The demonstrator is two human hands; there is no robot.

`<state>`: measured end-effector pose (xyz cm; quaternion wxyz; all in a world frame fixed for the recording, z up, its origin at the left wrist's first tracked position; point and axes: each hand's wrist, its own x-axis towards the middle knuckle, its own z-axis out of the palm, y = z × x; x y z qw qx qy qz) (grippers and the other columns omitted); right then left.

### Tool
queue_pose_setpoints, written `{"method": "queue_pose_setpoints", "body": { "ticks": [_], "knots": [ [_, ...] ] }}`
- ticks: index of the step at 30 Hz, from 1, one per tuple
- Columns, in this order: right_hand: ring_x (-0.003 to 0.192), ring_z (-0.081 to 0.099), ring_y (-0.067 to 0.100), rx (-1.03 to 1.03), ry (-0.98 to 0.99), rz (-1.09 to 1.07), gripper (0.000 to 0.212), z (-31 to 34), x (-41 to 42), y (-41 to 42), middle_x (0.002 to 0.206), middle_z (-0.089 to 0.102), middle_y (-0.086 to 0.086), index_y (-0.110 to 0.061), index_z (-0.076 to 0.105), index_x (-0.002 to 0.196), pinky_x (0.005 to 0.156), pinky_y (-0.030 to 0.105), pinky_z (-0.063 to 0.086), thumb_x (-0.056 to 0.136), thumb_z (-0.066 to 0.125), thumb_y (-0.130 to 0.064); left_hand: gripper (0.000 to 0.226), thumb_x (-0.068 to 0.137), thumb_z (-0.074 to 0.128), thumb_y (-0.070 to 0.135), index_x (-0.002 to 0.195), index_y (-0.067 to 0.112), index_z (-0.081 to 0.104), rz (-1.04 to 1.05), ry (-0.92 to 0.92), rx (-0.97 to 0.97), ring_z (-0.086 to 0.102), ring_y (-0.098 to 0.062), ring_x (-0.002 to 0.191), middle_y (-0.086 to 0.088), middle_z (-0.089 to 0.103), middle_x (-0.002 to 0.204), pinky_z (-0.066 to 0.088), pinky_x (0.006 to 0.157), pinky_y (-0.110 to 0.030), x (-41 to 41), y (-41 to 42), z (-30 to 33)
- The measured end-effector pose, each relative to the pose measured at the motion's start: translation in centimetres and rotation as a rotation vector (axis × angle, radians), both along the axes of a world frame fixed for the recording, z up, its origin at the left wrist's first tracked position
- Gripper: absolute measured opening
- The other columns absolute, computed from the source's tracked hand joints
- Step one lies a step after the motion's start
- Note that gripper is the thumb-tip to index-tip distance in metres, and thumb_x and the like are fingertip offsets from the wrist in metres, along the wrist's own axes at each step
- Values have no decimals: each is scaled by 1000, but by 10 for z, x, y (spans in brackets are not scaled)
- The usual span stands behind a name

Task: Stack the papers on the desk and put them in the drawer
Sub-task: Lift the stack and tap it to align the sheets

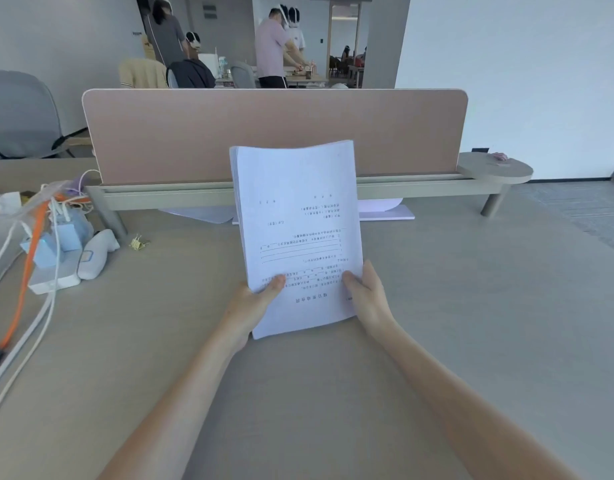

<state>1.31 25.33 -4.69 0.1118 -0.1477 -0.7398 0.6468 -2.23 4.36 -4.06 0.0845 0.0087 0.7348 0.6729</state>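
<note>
A thick stack of white printed papers [298,233] stands upright on its lower edge on the grey desk [471,306], leaning slightly away, with the text upside down to me. My left hand [253,303] grips its lower left side, thumb on the front sheet. My right hand [366,292] grips the lower right side the same way. More white sheets [385,211] lie flat on the desk behind the stack, under the raised shelf. No drawer is in view.
A pink divider panel [274,133] on a raised shelf rail [419,187] closes off the desk's far side. At the left lie a power strip [56,275], tangled white and orange cables [32,244], a white device [96,252] and a binder clip [138,242]. People work in the background.
</note>
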Motion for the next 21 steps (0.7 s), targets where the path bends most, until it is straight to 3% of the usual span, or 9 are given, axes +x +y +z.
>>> {"method": "queue_pose_setpoints", "body": {
  "ticks": [2,6,8,10,12,15,18,21],
  "knots": [
    [108,68,33,-3,-47,10,21,-1,13,5,118,70,11,-8,55,115,85,41,53,98,50,-19,9,89,68,41,97,37,72,-53,-7,-38,69,-9,106,21,75,99,52,86,-28,11,0,4],
    [94,68,23,-30,-96,8,22,5,49,14,120,72,8,-17,61,117,74,35,51,98,51,-20,26,94,59,45,117,33,63,-63,-66,-11,60,-11,115,20,67,111,42,95,-29,41,9,14],
    [104,71,25,-28,-103,-13,23,10,70,22,120,72,6,-19,62,117,74,34,52,97,51,-23,39,90,59,55,122,33,64,-91,-116,5,58,-12,121,16,67,121,41,106,-36,59,17,20],
    [102,70,25,-26,-105,-34,23,14,94,33,119,71,6,-15,60,115,75,35,53,96,50,-24,45,88,60,58,124,32,65,-113,-145,27,60,-17,123,11,68,126,43,109,-45,77,27,22],
    [90,64,23,-30,-102,-63,22,18,121,46,110,69,4,-9,56,112,72,35,51,96,50,-23,46,87,60,58,125,32,65,-131,-165,46,63,-18,119,8,69,127,46,106,-47,96,39,24],
    [87,60,21,-26,-101,-133,20,23,170,69,107,66,1,-10,56,109,69,32,49,94,49,-20,52,84,58,64,124,33,64,-185,-215,79,65,-17,115,8,70,124,50,100,-44,134,67,25],
    [94,65,26,-20,-104,-213,26,27,226,98,120,69,11,-10,58,112,72,36,52,90,49,-20,31,95,49,55,109,31,63,-233,-229,120,67,-9,92,11,70,103,52,72,-30,182,104,32],
    [111,68,37,-14,-98,-294,18,30,276,129,123,69,15,-19,63,103,80,41,56,90,50,-16,24,99,46,50,109,31,58,-263,-230,167,64,-8,82,11,66,96,48,65,-29,229,140,40]
  ]
}}
